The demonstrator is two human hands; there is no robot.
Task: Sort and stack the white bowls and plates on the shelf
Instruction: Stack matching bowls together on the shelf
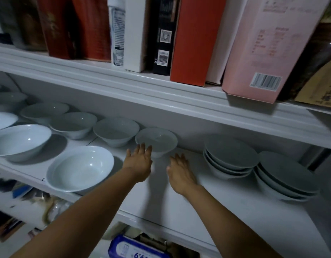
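Both arms were stretched forward over the shelf (216,202), bare to the elbow. The left hand (139,161) was held flat with its fingers straight and slightly spread, nothing gripped, and its fingertips were seen at the near rim of a small white bowl (159,140); whether they pressed on it could not be told. The right hand (180,171) was likewise spread and held nothing. It was placed just beside the bowl's foot on the right, with a narrow gap showing between the two.

The bowl was set upright near the back wall, as the last in a row of similar bowls (116,130) running leftward along the back. A stretch of bare shelf was left between it and two stacks at the right: a nearer stack of bowls (229,155) and, just beside that, a stack of plates (285,174) close to the shelf's right end. In front of the row, near the front edge, a wide bowl (80,168) was seen, with a larger bowl (21,140) to its left. Headroom was limited by the upper shelf (161,94), on which a pink box (263,49) and a red box (194,40) were stood.

All the crockery was plain, glossy white, dimmed to grey under the shelf's shadow.
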